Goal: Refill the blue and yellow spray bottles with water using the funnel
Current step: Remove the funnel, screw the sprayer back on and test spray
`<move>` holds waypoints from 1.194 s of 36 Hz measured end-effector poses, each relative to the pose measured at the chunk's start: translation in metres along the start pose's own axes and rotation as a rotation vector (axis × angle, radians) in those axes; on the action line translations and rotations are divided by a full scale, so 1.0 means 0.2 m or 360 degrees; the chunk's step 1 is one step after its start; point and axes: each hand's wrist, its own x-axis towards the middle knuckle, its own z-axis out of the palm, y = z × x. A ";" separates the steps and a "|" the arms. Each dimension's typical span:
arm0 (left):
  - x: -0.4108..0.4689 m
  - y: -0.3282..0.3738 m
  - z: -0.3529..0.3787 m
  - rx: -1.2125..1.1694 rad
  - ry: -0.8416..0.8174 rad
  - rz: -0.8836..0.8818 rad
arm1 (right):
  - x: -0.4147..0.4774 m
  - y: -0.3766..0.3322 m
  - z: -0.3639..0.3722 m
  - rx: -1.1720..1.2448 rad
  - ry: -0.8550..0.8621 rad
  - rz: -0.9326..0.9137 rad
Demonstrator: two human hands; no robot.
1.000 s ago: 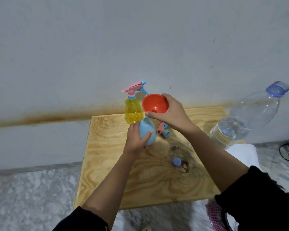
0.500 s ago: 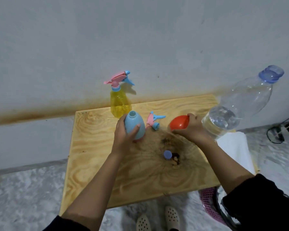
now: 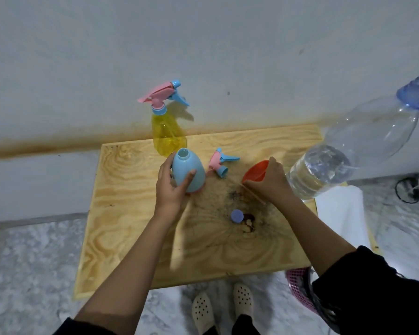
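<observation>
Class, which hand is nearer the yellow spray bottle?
Left. The left hand grips the pale-blue plastic bottle beside the translucent yellow spray bottle; the right hand holds the orange funnel farther right.

The spout of the orange funnel (image 3: 254,171) is hidden under the right hand (image 3: 270,182); the cap (blue) of the big water bottle (image 3: 348,151) is cut off by the right edge.

Dim, soft light (wide-angle bending at edges), faint shadows.

On the board (image 3: 121,213) before me, the open bottle (image 3: 189,170) stood before the topped bottle (image 3: 168,139); the loose sprayer (image 3: 218,164), then the funnel (image 3: 253,174), lay rightward.
</observation>
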 end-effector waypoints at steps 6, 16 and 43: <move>0.00 0.00 0.00 0.0028 0.0022 -0.0015 | -0.01 -0.03 -0.02 -0.0072 0.0097 -0.0157; -0.05 0.03 0.00 0.0005 0.0097 -0.0036 | 0.03 -0.24 0.12 0.0013 0.0156 -0.0624; -0.08 0.04 0.02 0.0046 0.0092 -0.0081 | 0.02 -0.36 0.19 0.0306 0.0175 -0.0590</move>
